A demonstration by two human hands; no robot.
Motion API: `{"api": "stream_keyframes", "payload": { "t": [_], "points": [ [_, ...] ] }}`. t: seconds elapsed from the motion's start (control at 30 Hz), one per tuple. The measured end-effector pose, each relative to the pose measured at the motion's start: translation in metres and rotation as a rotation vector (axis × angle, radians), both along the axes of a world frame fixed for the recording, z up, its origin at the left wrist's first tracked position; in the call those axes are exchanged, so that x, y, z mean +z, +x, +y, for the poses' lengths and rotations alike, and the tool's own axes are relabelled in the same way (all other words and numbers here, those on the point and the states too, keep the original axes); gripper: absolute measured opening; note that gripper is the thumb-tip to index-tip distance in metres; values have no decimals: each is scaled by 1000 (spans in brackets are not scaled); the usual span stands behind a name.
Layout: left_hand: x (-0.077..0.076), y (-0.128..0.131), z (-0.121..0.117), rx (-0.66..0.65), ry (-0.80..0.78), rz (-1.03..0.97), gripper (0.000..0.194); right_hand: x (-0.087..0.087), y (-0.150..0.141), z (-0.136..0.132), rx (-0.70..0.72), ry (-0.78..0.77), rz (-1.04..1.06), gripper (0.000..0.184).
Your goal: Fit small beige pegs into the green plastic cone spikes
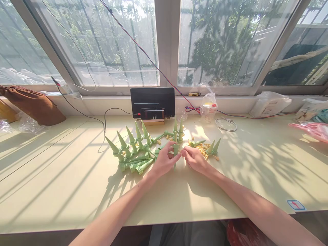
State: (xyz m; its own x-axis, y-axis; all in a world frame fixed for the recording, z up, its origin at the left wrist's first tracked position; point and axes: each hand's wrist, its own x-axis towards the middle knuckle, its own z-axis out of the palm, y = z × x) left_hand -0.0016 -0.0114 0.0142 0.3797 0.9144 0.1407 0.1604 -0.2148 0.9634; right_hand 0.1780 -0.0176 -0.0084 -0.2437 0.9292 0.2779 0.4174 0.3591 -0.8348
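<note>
My left hand (165, 159) is closed around a green plastic spike (176, 149), held upright with its pointed end up, just above the table. Close beside it, my right hand (196, 159) has its fingertips pinched together near the spike's side, with a small yellow piece at their tips, mostly hidden. To the left stand several green cone spikes (132, 139) in a row, and more green tubes (144, 167) lie in front of them. Behind my hands two spikes (180, 131) stand upright. Right of my right hand lies a pile of small yellow pegs (202, 149) next to two standing cones (211, 147).
A dark tablet (153, 94) and a phone (153, 113) lean on a stand at the back. A plastic-wrapped cup (208, 107), a coiled cable (226, 125) and a pink dustpan-like object (311, 131) lie right. A brown bag (42, 107) lies left; a charging cord crosses the table.
</note>
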Motion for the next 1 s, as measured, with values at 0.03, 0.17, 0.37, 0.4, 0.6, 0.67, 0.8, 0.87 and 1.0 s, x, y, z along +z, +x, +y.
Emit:
{"api": "stream_keyframes", "payload": {
  "t": [0.03,0.17,0.37,0.4,0.6,0.67,0.8,0.87,1.0],
  "points": [
    [-1,0,0,-3,3,1,43,0,0,0,-1,0,1,34],
    [-4,-1,2,-7,18,16,41,2,-1,1,-12,6,-4,36],
    [-9,-1,4,6,55,53,44,9,-2,-3,18,-124,81,37],
    [-9,-1,4,12,62,62,44,9,-3,-4,25,-150,105,38],
    [-11,-1,5,24,89,102,42,10,-5,-5,90,-313,295,41],
    [-11,-1,4,18,95,107,41,11,-6,-5,110,-353,340,44],
    [-10,-2,4,13,104,109,40,13,-6,-5,137,-410,400,48],
    [-11,-2,4,13,103,109,39,13,-6,-5,147,-417,420,49],
    [-10,-1,4,17,81,104,41,12,-5,-4,150,-421,426,52]
  ]
}}
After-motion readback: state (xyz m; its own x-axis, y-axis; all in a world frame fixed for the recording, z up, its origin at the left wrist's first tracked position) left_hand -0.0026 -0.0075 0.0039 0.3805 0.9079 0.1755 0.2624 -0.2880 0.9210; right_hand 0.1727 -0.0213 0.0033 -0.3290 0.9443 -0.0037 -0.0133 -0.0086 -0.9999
